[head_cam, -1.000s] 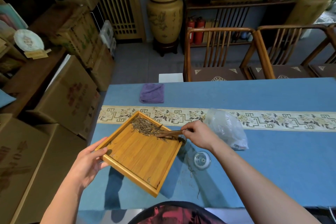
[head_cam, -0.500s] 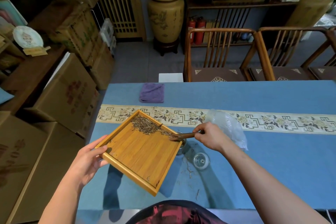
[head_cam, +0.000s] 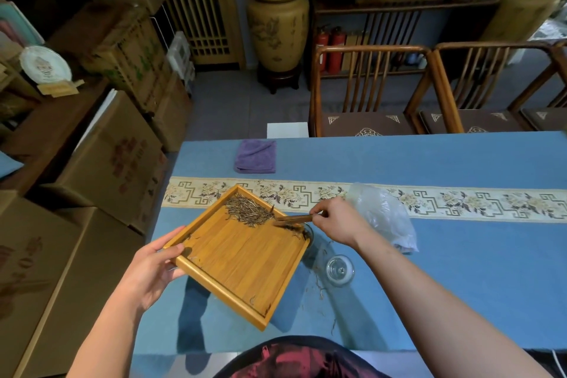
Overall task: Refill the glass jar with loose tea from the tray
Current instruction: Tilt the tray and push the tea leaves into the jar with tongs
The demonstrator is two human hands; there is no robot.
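Left hand grips the tray corner, tilted off the table's left edge; right hand pinches a wooden scoop at the tea pile. Jar mostly hidden under tray's rim, lid off. Approx. mid-task: much tea left, some spilt on table.

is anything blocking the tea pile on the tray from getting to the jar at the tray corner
Nothing visible blocks it. The pile of dry loose tea lies on the tilted bamboo tray, with bare tray floor between it and the corner over the glass jar. The right hand holds the wooden scoop beside that path.
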